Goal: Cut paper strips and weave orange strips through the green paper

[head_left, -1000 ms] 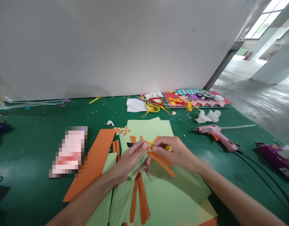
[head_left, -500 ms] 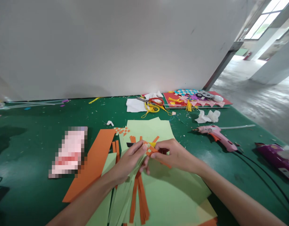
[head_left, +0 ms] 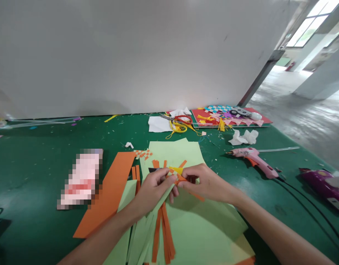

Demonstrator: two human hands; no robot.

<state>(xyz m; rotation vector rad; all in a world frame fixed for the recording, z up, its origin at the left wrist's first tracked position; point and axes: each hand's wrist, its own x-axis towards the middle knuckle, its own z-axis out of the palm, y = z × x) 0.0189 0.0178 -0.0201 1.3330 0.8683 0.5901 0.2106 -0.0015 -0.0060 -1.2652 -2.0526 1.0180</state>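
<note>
Both my hands meet over the light green paper sheets (head_left: pixel 202 228). Between thumb and fingers, my left hand (head_left: pixel 155 186) pinches a small woven piece of orange and green paper strips (head_left: pixel 173 174). My right hand (head_left: pixel 204 181) grips the right side of the same piece, where an orange strip runs out below it. Behind the fingers shows a yellow object with a dark end (head_left: pixel 178 170), partly hidden. Loose orange strips (head_left: pixel 165 235) and green strips (head_left: pixel 146 235) lie under and in front of my hands. Beyond them rests another orange-and-green woven piece (head_left: pixel 144 154).
An orange sheet (head_left: pixel 109 195) and a blurred pink item (head_left: pixel 82 176) lie left. Scissors (head_left: pixel 183 119) are at the back. A pink glue gun (head_left: pixel 254 160) with a trailing cable and a purple device (head_left: pixel 324 186) sit right. Craft pieces cover a red board (head_left: pixel 264 116) by the wall.
My left fingers have shifted slightly right and curled further over the woven piece. A green strip now slants up to my left thumb. My right hand has barely moved.
</note>
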